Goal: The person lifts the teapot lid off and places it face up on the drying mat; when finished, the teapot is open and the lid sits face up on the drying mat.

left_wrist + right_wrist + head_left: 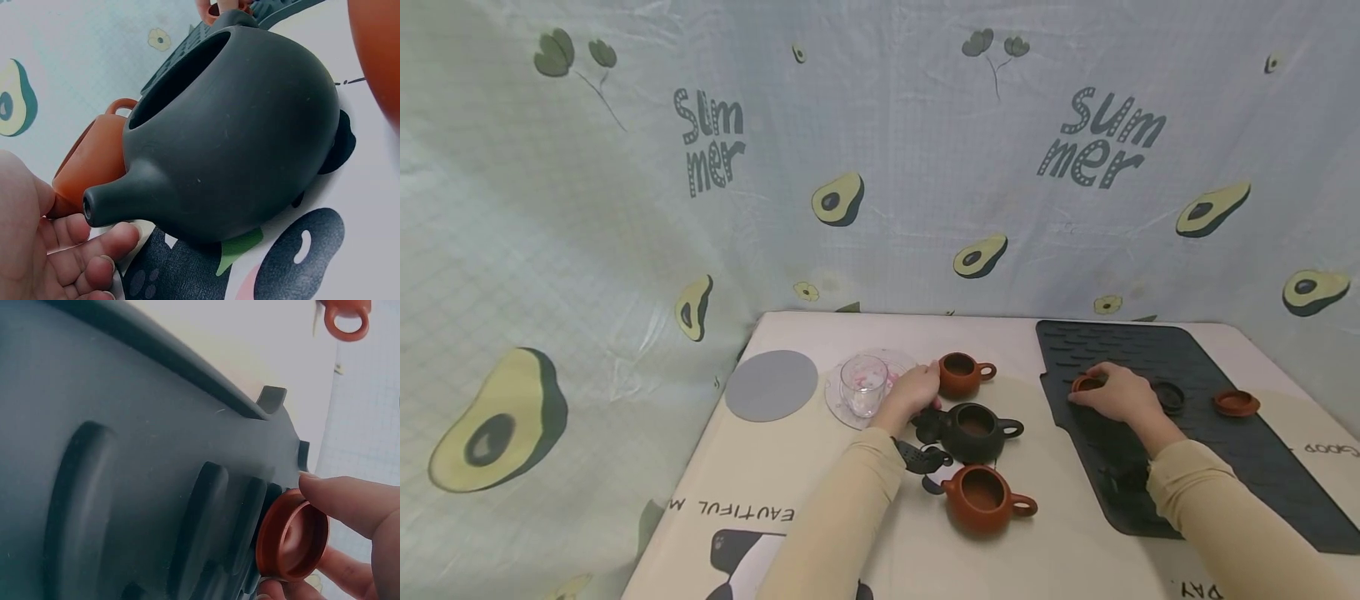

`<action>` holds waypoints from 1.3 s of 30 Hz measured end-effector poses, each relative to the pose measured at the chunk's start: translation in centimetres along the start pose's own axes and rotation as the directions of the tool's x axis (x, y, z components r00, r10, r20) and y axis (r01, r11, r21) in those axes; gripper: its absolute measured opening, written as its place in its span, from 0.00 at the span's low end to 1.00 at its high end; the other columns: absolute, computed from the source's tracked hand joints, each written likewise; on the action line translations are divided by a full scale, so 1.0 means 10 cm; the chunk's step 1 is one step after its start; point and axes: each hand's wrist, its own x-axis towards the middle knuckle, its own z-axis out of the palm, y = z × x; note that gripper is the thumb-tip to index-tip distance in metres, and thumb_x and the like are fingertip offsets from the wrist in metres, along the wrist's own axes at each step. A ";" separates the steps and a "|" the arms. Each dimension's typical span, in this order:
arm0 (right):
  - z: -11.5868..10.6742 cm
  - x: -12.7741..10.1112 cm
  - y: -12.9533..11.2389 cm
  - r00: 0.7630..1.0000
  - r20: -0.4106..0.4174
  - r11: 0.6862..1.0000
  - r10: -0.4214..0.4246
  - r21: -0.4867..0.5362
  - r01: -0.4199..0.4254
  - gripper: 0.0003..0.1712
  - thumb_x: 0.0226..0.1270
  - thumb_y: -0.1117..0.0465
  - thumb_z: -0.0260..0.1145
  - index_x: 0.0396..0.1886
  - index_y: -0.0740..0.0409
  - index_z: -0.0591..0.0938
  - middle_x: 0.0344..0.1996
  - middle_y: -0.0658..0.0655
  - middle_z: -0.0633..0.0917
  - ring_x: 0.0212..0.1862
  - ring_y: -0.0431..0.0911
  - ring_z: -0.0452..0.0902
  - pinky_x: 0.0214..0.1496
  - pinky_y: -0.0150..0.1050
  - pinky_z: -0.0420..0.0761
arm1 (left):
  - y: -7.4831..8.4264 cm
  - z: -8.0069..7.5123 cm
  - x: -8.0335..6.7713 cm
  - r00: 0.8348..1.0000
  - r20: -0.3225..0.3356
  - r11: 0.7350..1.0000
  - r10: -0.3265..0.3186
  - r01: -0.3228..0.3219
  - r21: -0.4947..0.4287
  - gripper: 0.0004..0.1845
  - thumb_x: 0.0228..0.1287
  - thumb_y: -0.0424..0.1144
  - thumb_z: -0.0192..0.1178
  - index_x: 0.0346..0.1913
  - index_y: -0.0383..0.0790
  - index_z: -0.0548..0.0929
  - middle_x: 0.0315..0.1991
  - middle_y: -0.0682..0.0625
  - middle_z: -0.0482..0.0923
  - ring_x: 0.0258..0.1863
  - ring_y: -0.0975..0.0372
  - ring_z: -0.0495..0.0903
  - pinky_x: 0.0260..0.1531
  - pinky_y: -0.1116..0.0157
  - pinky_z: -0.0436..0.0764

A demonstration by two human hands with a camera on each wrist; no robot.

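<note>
My left hand (917,390) is at the spout of the far reddish-brown teapot (961,387), pinching it between thumb and fingers in the left wrist view. That teapot has no lid on it. Right beside the hand stands a lidless black teapot (237,125), its spout reaching over the fingers. A second reddish-brown teapot (979,518), also lidless, is closest to me in the row. Over on the dark ribbed mat, my right hand (1118,393) grips a small round reddish-brown lid (270,550) by its edge, hollow side showing.
On the dark mat (1210,475) lie a black lid (1170,398) and another reddish-brown lid (1236,404). A clear glass cup (863,385) stands on a flowered saucer (836,406) left of the teapots. Farther left lies a flat grey disc (772,386). A printed curtain hangs behind the table.
</note>
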 end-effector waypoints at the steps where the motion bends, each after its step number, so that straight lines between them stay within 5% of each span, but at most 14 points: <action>1: 0.00 0.00 0.00 1.000 0.001 1.000 -0.001 0.000 0.001 0.39 0.66 0.50 0.72 0.63 0.76 0.71 0.54 0.79 0.76 0.52 0.74 0.72 0.50 0.66 0.74 | 0.00 0.00 0.00 1.000 0.001 1.000 -0.002 0.002 -0.001 0.29 0.84 0.53 0.34 0.40 0.36 0.80 0.29 0.46 0.82 0.32 0.55 0.76 0.34 0.59 0.72; 11: -0.01 0.00 0.02 1.000 0.003 1.000 0.017 -0.004 -0.017 0.39 0.66 0.51 0.71 0.63 0.77 0.70 0.53 0.79 0.76 0.51 0.73 0.73 0.48 0.65 0.74 | 0.02 0.02 -0.01 1.000 -0.001 1.000 0.028 -0.028 0.007 0.29 0.84 0.51 0.33 0.42 0.35 0.81 0.28 0.44 0.84 0.26 0.57 0.73 0.26 0.64 0.69; 28: -0.07 -0.09 0.10 0.999 -0.032 1.000 0.012 -0.011 -0.013 0.41 0.66 0.47 0.70 0.63 0.77 0.70 0.52 0.79 0.77 0.49 0.71 0.75 0.46 0.63 0.76 | 0.06 0.09 0.01 1.000 0.003 1.000 0.027 -0.027 0.000 0.29 0.84 0.54 0.33 0.41 0.37 0.80 0.27 0.47 0.82 0.26 0.57 0.74 0.27 0.63 0.69; 39: -0.08 -0.14 -0.04 0.995 -0.096 1.000 0.005 0.008 -0.005 0.42 0.69 0.43 0.69 0.66 0.72 0.69 0.61 0.81 0.71 0.56 0.75 0.71 0.51 0.67 0.74 | -0.21 0.05 -0.13 0.996 -0.071 0.997 0.060 -0.063 -0.045 0.29 0.80 0.63 0.40 0.43 0.38 0.76 0.34 0.46 0.77 0.35 0.55 0.75 0.37 0.58 0.72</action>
